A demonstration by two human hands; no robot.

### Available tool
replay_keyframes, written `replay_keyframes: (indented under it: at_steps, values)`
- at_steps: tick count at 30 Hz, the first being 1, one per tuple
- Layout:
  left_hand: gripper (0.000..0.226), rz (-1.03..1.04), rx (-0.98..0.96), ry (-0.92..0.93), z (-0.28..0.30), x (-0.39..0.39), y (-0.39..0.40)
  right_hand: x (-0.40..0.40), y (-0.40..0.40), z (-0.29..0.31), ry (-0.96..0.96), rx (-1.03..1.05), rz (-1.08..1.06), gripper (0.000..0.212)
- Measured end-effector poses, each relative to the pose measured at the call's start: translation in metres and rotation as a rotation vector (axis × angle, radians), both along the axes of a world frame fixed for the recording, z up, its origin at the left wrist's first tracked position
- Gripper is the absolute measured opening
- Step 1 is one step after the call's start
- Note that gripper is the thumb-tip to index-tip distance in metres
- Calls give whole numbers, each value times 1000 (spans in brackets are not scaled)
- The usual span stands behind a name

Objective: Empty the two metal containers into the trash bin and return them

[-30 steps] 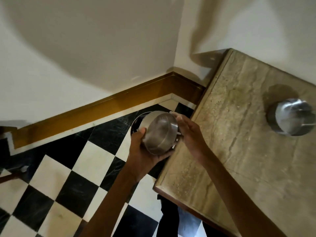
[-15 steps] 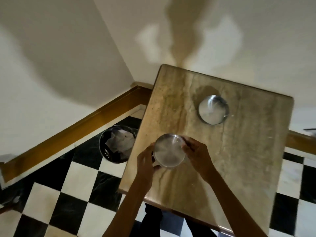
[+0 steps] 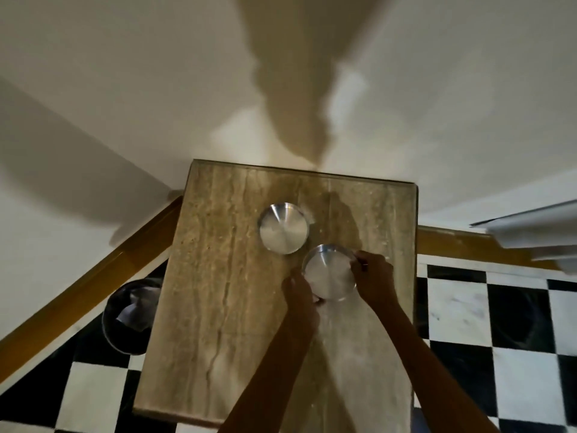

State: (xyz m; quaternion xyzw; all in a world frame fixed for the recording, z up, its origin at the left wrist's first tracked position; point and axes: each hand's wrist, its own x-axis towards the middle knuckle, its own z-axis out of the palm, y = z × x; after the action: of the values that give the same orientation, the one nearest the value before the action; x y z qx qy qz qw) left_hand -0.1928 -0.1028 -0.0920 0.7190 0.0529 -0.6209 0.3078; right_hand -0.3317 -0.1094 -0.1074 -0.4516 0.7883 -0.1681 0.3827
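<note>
Two round metal containers sit on a beige stone table (image 3: 218, 323). The far container (image 3: 283, 228) stands alone near the table's middle back. Just right of and nearer than it is the second container (image 3: 329, 271), held from both sides: my left hand (image 3: 301, 293) grips its near-left rim and my right hand (image 3: 373, 276) grips its right rim. It appears to rest on or just above the tabletop, close beside the far one. The dark round trash bin (image 3: 128, 320) stands on the floor left of the table, with crumpled white paper inside.
The table stands against a cream wall with a wooden skirting board (image 3: 93, 276). The floor is black-and-white checkered tile (image 3: 499, 323). A white ledge or frame (image 3: 537, 229) juts in at the right edge.
The held container moved from over the trash bin, back across the table, to a spot beside the other container. My view swung right and now centres on the table.
</note>
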Motion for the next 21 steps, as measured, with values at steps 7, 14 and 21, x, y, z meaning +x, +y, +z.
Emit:
replay_keyframes:
  at_steps: [7,14,21]
  values:
    - [39,107,-46,11,2,-26,-39,-11,-36,4,-50,-45,-149,18]
    - [34,211,-75,53,6,-27,-54,-1,-49,4,-35,-82,-238,27]
    - [34,34,-113,157,30,-2,-40,10,-35,36,-88,-55,-338,28]
